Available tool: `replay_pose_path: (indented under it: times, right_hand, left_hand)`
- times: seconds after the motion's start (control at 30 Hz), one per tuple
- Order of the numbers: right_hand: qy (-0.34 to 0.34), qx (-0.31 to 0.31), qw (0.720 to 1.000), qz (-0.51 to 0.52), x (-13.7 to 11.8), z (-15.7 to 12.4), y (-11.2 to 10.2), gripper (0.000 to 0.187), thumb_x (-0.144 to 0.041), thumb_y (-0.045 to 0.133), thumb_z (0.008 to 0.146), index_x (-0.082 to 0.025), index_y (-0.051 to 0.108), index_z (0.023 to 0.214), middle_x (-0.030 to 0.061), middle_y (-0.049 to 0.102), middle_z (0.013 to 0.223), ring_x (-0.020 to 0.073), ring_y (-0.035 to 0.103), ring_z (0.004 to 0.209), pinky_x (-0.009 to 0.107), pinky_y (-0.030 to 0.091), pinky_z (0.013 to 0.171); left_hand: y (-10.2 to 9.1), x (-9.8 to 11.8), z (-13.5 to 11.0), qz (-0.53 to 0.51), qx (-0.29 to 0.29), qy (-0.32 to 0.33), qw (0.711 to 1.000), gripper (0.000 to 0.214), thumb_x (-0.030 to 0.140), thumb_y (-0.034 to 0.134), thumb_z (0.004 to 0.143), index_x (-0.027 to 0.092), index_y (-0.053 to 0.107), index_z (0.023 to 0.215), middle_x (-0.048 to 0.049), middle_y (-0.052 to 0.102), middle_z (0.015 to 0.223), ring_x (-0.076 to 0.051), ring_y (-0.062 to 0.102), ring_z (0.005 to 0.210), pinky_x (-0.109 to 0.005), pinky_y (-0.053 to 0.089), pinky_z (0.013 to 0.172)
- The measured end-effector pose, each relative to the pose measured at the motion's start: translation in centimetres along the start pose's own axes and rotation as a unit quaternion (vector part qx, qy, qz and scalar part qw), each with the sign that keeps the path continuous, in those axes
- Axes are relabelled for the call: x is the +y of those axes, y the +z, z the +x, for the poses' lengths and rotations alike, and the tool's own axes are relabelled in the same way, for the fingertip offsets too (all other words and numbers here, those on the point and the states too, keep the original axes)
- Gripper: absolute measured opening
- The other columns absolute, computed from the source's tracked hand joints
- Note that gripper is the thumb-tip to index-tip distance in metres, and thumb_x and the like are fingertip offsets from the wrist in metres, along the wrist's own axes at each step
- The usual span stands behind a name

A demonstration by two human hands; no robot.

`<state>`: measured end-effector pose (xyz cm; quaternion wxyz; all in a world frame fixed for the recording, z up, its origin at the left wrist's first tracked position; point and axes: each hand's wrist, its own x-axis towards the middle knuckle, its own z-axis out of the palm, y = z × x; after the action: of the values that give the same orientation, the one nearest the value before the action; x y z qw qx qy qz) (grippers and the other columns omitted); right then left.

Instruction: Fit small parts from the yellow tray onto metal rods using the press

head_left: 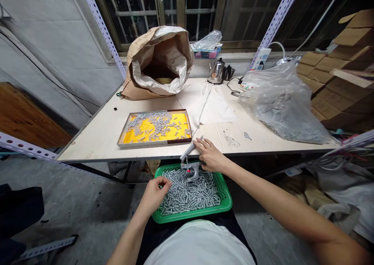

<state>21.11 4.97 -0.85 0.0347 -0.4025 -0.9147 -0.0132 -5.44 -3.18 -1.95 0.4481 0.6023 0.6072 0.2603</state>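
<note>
My right hand [209, 153] reaches to the table's front edge, its fingers on the slanted metal lever [187, 151] of a small hand-operated device. The device's grey metal frame [193, 171] juts out below the edge, with a coil spring and a spot of red. My left hand [157, 191] is closed in a pinch over the left side of a green plastic basket [201, 213]. What its fingertips hold, if anything, is too small to make out. Many small silvery spring-like metal parts [187, 197] fill the basket, which sits at my lap.
A shallow box lid [143, 145] with a yellow bottom holds similar metal pieces [159, 125] on the table [93, 140]. Behind it stands an open paper sack [137, 78]. A kettle [216, 72], white cloth [216, 105] and clear plastic bag [280, 105] lie farther back. Cardboard boxes [341, 74] are stacked right.
</note>
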Motion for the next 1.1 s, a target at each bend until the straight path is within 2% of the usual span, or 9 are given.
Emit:
replay_pose_path:
  times: [0.13,0.3,0.43,0.53,0.73,0.83,0.93,1.03,1.1]
  right_hand:
    - [-0.022,0.019,1.0,-0.002,0.1,0.0,0.7,0.027,-0.026,0.068,0.063,-0.013,0.067,0.086,0.0193,0.034,0.146,0.0341,0.028,0.134,0.048,0.022,0.109]
    - [0.001,0.07,0.997,-0.009,-0.6,0.2,2.0,0.049,-0.024,0.065,0.063,-0.012,0.057,0.109,0.0222,0.037,0.14,0.0334,0.036,0.126,0.05,0.029,0.104]
    - [0.013,0.103,0.995,-0.011,-1.0,0.6,2.9,0.074,-0.026,0.066,0.063,-0.013,0.042,0.132,0.0215,0.041,0.135,0.0325,0.037,0.124,0.054,0.022,0.107]
    - [0.025,0.121,0.992,-0.014,-1.4,1.0,3.2,0.089,-0.026,0.067,0.061,-0.012,0.029,0.141,0.0217,0.041,0.134,0.034,0.036,0.124,0.057,0.016,0.109]
    - [0.033,0.151,0.988,-0.012,-1.5,1.4,3.2,0.093,-0.029,0.065,0.059,-0.006,0.028,0.141,0.0206,0.046,0.125,0.0332,0.039,0.118,0.055,0.017,0.11]
    - [0.034,0.179,0.983,-0.004,-1.1,1.0,2.5,0.093,-0.034,0.064,0.059,-0.007,0.029,0.14,0.0178,0.048,0.12,0.0317,0.042,0.112,0.053,0.024,0.107]
    - [0.063,0.222,0.973,0.003,-0.8,-0.2,0.8,0.094,-0.034,0.062,0.061,-0.006,0.023,0.143,0.0187,0.046,0.119,0.0323,0.042,0.11,0.051,0.034,0.099]
    - [0.134,0.288,0.948,0.026,-0.7,-2.0,-1.6,0.095,-0.029,0.058,0.064,-0.007,0.015,0.146,0.0195,0.043,0.122,0.0333,0.042,0.111,0.051,0.04,0.092]
    - [0.19,0.321,0.927,0.051,-0.7,-3.4,-3.2,0.092,-0.024,0.056,0.064,-0.011,0.018,0.146,0.0175,0.045,0.121,0.0324,0.044,0.111,0.05,0.042,0.091]
  left_hand:
    - [1.5,-0.2,-0.1,0.141,-0.025,0.043,0.989,0.02,0.028,0.05,0.08,0.017,0.061,0.068,-0.0053,0.063,0.071,-0.02,0.057,0.069,-0.03,0.041,0.066]
    - [2.6,-0.6,-0.1,0.261,-0.02,0.082,0.962,0.018,0.022,0.048,0.084,0.016,0.064,0.077,-0.0094,0.065,0.082,-0.025,0.059,0.083,-0.036,0.044,0.076]
    - [2.6,-1.0,-0.1,0.279,-0.027,0.083,0.956,0.018,0.023,0.049,0.085,0.015,0.064,0.082,-0.01,0.065,0.085,-0.025,0.06,0.085,-0.038,0.046,0.078]
    - [2.6,-1.1,0.0,0.279,-0.029,0.085,0.956,0.017,0.024,0.049,0.085,0.015,0.064,0.082,-0.0099,0.065,0.085,-0.025,0.06,0.086,-0.039,0.046,0.079]
    - [2.6,-1.1,-0.2,0.278,-0.024,0.088,0.956,0.018,0.024,0.049,0.086,0.015,0.064,0.084,-0.0105,0.065,0.086,-0.027,0.061,0.087,-0.04,0.047,0.079]
    - [2.3,-0.9,-0.3,0.276,-0.012,0.089,0.957,0.018,0.023,0.048,0.087,0.014,0.064,0.086,-0.0103,0.065,0.087,-0.026,0.061,0.087,-0.04,0.047,0.08]
    - [1.9,-0.7,-0.4,0.273,0.01,0.098,0.957,0.02,0.024,0.046,0.089,0.015,0.063,0.086,-0.0104,0.065,0.089,-0.026,0.06,0.089,-0.039,0.048,0.081]
    - [1.7,-0.5,-0.7,0.289,0.015,0.127,0.949,0.02,0.025,0.048,0.089,0.015,0.064,0.093,-0.0114,0.064,0.099,-0.027,0.058,0.097,-0.04,0.046,0.087]
    - [2.0,-0.2,-0.8,0.31,-0.017,0.136,0.941,0.02,0.027,0.053,0.087,0.016,0.064,0.099,-0.0115,0.062,0.104,-0.027,0.056,0.101,-0.04,0.045,0.09]
